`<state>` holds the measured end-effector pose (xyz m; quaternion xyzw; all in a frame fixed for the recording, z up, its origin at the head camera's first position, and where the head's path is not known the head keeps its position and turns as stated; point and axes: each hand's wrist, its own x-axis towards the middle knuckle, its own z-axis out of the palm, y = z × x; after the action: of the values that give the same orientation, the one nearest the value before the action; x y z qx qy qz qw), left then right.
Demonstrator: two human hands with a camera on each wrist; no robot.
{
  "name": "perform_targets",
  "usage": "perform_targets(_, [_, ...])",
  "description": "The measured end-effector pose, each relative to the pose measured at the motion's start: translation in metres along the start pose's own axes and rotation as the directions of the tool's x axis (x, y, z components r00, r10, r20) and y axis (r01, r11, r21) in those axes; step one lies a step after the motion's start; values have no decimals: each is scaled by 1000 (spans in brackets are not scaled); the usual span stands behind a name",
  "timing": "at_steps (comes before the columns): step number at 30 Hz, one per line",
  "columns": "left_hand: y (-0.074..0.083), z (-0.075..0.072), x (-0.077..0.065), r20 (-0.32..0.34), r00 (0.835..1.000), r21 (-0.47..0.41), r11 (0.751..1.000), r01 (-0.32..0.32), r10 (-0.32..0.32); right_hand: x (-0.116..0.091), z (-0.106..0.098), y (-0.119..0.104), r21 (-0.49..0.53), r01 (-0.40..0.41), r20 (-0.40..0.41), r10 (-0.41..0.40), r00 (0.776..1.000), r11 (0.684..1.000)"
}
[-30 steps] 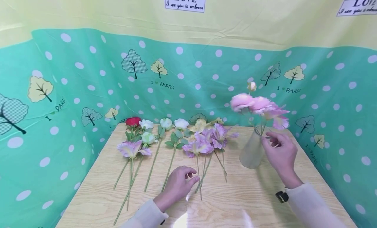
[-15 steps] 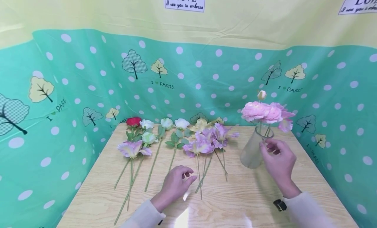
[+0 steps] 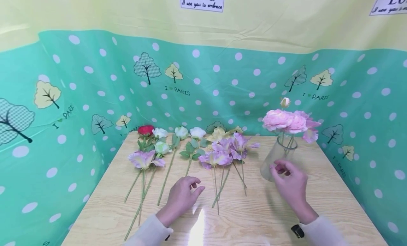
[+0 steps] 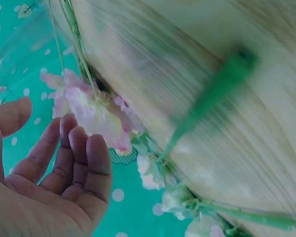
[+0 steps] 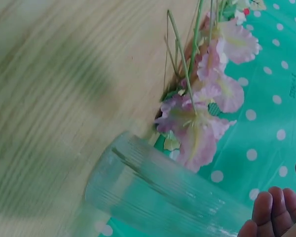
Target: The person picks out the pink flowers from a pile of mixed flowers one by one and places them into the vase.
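A ribbed clear glass vase (image 3: 270,161) stands at the right of the table with pink ranunculus flowers (image 3: 278,119), a small bud and a pinkish-purple bloom above its rim. Its lower part is partly covered by my right hand (image 3: 292,186), which is loosely curled with nothing in it. Stems show through the glass (image 5: 133,182) in the right wrist view. My left hand (image 3: 182,196) hovers over the front of the table, fingers relaxed, holding nothing. Near it lie the stems of purple flowers (image 3: 216,159). The left wrist view shows its bare palm (image 4: 49,207).
Along the back of the wooden table (image 3: 241,221) lie a red rose (image 3: 145,130), several white roses (image 3: 197,133), a yellow flower (image 3: 218,133) and another purple flower (image 3: 144,160) at left. Stems point toward the front. A green polka-dot cloth (image 3: 203,69) surrounds the table.
My right hand has left the stems at the vase's mouth and moved down toward me. The pink flowers have settled lower and further right. My left hand has drifted slightly left.
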<state>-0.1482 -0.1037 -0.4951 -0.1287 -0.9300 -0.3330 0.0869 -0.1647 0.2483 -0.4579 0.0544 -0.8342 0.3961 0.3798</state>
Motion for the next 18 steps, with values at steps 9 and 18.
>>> perform_targets(9, [-11, -16, -1, -56, 996, 109, 991, 74, -69, -14, 6, -3, -11, 25, 75, -24, 997, 1000])
perform_targets(18, [-27, -36, -3, -117, 986, 195, 971, 142, -120, -23, 9, -4, -22, 44, 130, -41, 991, 999])
